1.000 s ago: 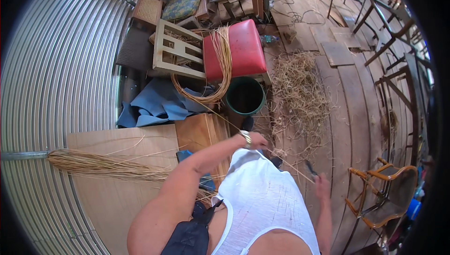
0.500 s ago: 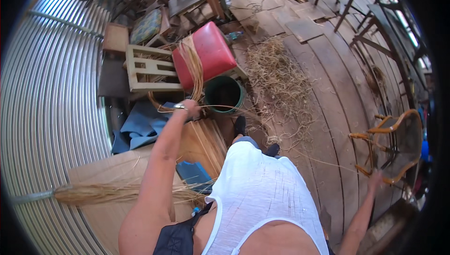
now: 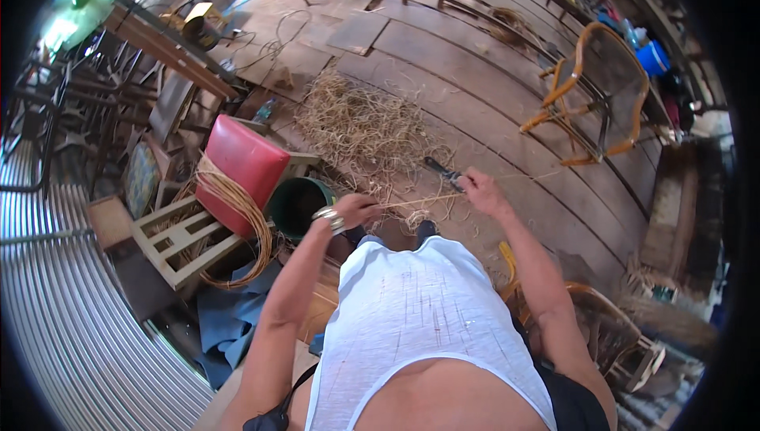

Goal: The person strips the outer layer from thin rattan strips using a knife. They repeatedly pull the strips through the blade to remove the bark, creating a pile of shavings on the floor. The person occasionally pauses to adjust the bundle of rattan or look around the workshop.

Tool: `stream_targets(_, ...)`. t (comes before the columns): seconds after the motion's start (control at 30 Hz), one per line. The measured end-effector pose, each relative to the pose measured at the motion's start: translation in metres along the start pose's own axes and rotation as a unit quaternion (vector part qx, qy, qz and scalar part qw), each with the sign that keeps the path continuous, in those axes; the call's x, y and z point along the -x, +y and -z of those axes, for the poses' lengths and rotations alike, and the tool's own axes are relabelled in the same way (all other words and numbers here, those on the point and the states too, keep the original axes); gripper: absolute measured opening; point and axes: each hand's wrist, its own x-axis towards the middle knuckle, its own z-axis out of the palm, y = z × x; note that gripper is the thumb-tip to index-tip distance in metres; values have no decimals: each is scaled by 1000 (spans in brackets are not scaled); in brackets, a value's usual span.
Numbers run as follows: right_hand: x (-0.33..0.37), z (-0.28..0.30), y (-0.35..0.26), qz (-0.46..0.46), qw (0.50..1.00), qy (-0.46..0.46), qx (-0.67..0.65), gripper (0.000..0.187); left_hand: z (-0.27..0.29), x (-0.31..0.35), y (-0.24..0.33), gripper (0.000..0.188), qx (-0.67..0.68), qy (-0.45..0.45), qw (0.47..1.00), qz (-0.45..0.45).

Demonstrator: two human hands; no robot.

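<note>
A thin pale rattan strip point(image 3: 419, 201) stretches between my two hands in front of my white shirt. My left hand point(image 3: 356, 211), with a bracelet at the wrist, is closed on one part of it. In my right hand point(image 3: 480, 191) is a dark, narrow tool point(image 3: 442, 171) pointing away to the left; its exact kind is unclear. Beyond that hand the strip runs on to the right. A coil of rattan strips point(image 3: 237, 205) drapes over a red-seated chair point(image 3: 245, 163) on the left. Next to the chair stands a dark green bucket point(image 3: 299, 205).
Tangled rattan shavings point(image 3: 364, 118) lie on the plank floor ahead. At the right is a rattan-framed chair point(image 3: 598, 91), with a blue container point(image 3: 653, 59) behind it. Blue cloth point(image 3: 229, 312) lies at the lower left, beside a corrugated metal sheet point(image 3: 87, 304).
The view has turned to the right. My right hand has come in from far right, now showing a dark tool. My left hand has moved away from the coil, nearer to my right.
</note>
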Motion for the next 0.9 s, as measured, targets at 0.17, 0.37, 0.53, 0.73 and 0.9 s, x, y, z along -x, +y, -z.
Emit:
stream_targets(0.17,17,32,40,-105,994,-14,-32,26,28,84,-55,27,-47,28,988,143)
stream_targets(0.37,24,26,37,-176,981,-59,-62,27,22,129,-97,25,-43,121,966,225)
stream_targets(0.53,18,15,52,-131,991,-8,-18,28,18,164,-168,26,-185,201,928,252)
stream_targets(0.73,14,-1,59,-76,990,98,69,29,-3,148,-175,24,195,301,856,372)
stream_targets(0.9,34,-22,52,-58,992,51,95,26,-21,53,-102,18,493,342,785,157)
